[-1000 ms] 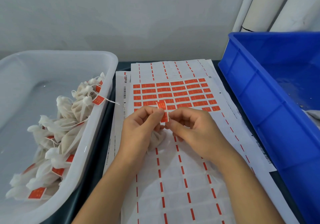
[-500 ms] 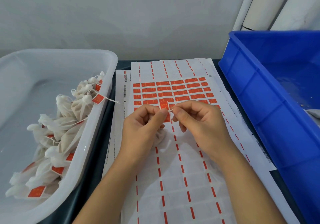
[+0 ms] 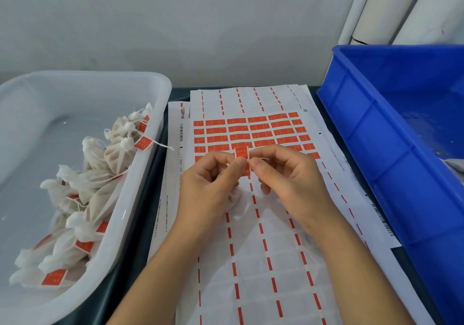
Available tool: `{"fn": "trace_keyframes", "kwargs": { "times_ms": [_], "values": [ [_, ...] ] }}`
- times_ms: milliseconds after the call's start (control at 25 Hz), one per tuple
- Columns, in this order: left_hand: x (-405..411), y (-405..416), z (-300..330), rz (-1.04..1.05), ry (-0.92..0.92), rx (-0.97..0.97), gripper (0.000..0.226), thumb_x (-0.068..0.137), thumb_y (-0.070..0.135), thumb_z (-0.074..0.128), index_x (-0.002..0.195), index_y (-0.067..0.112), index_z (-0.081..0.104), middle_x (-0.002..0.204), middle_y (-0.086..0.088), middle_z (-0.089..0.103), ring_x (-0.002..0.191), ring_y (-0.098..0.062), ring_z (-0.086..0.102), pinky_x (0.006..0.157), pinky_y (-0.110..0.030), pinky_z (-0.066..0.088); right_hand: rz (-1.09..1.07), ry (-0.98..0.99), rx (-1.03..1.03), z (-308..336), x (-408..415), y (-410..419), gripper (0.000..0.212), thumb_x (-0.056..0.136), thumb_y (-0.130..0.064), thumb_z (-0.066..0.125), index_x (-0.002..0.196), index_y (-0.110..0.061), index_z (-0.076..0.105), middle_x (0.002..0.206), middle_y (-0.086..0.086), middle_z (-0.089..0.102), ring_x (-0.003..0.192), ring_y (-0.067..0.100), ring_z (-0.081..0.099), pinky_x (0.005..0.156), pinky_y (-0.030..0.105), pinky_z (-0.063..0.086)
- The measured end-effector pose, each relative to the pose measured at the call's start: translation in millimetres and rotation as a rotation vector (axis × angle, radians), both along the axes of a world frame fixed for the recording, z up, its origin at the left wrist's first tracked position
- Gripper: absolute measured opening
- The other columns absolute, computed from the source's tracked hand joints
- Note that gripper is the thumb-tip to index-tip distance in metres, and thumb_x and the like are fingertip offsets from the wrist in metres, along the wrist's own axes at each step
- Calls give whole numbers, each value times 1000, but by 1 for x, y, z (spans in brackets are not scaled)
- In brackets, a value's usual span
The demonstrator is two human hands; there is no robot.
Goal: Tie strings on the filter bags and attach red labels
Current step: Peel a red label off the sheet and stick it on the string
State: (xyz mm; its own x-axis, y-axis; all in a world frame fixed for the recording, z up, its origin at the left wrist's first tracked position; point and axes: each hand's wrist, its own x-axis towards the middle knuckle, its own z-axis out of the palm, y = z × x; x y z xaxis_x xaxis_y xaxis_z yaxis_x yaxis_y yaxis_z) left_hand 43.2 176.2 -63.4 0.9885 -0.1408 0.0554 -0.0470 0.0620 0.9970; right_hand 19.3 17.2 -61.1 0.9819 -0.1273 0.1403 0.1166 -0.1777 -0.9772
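Both forearms come in from near edge, meet over white label sheet (image 3: 263,262).
Left hand (image 3: 208,181) curled; thumb and first finger pinch small red paper label (image 3: 241,154). Small white cloth filter bag (image 3: 233,199) tucked under this hand, mostly hidden.
Right hand (image 3: 288,181) curled, touching label's right side; fingertips pinch thin white string (image 3: 261,159), which pokes right.
Label stands tall, long side near-to-far, between both thumbs.
Next guess: fold label shut over string.
Far: rows of red labels still on sheet.
Left: clear plastic tub (image 3: 155,114) with finished bags.
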Motion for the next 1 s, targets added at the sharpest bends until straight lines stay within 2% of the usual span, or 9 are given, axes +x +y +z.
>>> {"fn": "trace_keyframes", "kwargs": {
  "times_ms": [200, 360, 440, 520, 600, 720, 800, 880, 1000],
  "values": [
    [2, 1, -3, -21, -21, 13, 20, 91, 38, 71, 90, 18, 74, 88, -22, 68, 83, -45, 62, 67, -28, 59, 5, -2, -57, -1, 1, 0, 9, 97, -31, 69, 103, -31, 75, 90, -19, 74, 84, 3, 69, 79, 23, 59],
    [1, 1, -5, 8, -73, 104, 9, 95, 34, 73, 91, 27, 76, 84, -6, 73, 79, -31, 69, 72, -30, 63, -29, -13, -82, -2, 1, -2, 5, 97, -32, 69, 98, -33, 74, 90, -18, 74, 86, 5, 69, 77, 24, 59],
    [0, 0, -6, 30, -83, 131, 6, 93, 33, 75, 96, 28, 74, 78, -8, 70, 75, -33, 67, 66, -32, 61, -40, -16, -107, -3, 2, -3, 5, 97, -33, 69, 98, -34, 74, 93, -19, 74, 88, 5, 69, 78, 26, 60],
    [0, 0, -7, 69, -93, 142, 15, 90, 31, 79, 99, 27, 68, 77, -9, 67, 73, -32, 66, 62, -30, 59, -54, -12, -143, -3, 2, -4, 4, 97, -36, 68, 97, -37, 72, 95, -23, 73, 93, 3, 69, 79, 28, 61],
    [1, 1, -8, 93, -134, 167, 22, 88, 30, 82, 94, 24, 61, 76, 0, 66, 69, -19, 66, 62, -25, 59, -58, -10, -175, -4, 3, -5, 4, 97, -37, 68, 95, -38, 71, 95, -25, 72, 96, 1, 68, 78, 27, 60],
    [0, 1, -8, 93, -255, 252, 20, 89, 31, 82, 85, 28, 63, 70, 5, 59, 64, -11, 54, 57, -20, 49, -41, -6, -194, -4, 3, -6, 6, 97, -34, 68, 94, -37, 72, 93, -25, 72, 96, 1, 67, 75, 24, 59],
    [-2, 0, -8, 68, -305, 257, 10, 91, 30, 80, 91, 33, 70, 82, 10, 68, 79, -14, 64, 65, -25, 55, -20, 0, -189, -3, 3, -7, 7, 98, -33, 68, 94, -36, 73, 92, -24, 73, 95, 2, 68, 75, 23, 58],
    [-3, 0, -8, 58, -350, 290, 11, 93, 29, 77, 99, 37, 74, 98, 19, 73, 97, -13, 68, 77, -25, 58, -11, 5, -179, -2, 2, -8, 7, 98, -32, 69, 95, -35, 74, 91, -23, 74, 93, 2, 68, 75, 22, 57],
    [-3, -1, -9, 98, -366, 354, 18, 94, 30, 76, 104, 44, 73, 101, 29, 71, 93, -3, 65, 73, -12, 52, -21, 10, -144, 0, 0, -9, 8, 96, -34, 69, 93, -37, 76, 87, -23, 74, 86, -1, 68, 75, 22, 55]
  ]
}}
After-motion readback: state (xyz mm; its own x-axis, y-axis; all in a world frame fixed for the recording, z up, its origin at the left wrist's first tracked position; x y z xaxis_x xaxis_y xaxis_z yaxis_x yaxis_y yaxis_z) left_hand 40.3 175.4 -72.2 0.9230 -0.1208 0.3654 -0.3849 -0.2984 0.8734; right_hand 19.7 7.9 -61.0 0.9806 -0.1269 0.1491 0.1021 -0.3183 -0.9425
